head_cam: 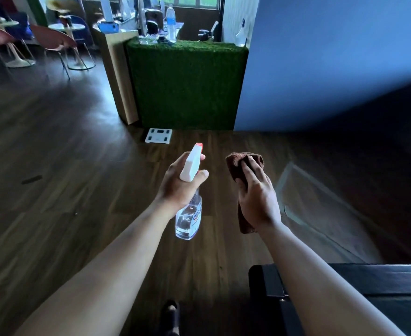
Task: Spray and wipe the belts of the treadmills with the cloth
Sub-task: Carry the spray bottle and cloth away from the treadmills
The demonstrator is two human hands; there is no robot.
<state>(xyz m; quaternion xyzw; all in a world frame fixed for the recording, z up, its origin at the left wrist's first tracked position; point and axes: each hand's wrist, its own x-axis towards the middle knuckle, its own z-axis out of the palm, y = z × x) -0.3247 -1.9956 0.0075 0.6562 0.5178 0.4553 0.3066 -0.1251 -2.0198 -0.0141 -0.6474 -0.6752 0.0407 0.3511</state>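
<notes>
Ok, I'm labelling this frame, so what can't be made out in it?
Head view:
- Black machine: cut off by right and bottom edges; belt not identifiable.
- Spray bottle label: partly behind the left hand, unreadable.
- Cloth: middle hidden by the right hand.
- Counter items: small, blurred.

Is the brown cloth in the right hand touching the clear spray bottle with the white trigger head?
Apart. The head view shows wooden floor between the brown cloth and the clear spray bottle.

spray bottle (189, 215) left, cloth (234, 163) right
</notes>
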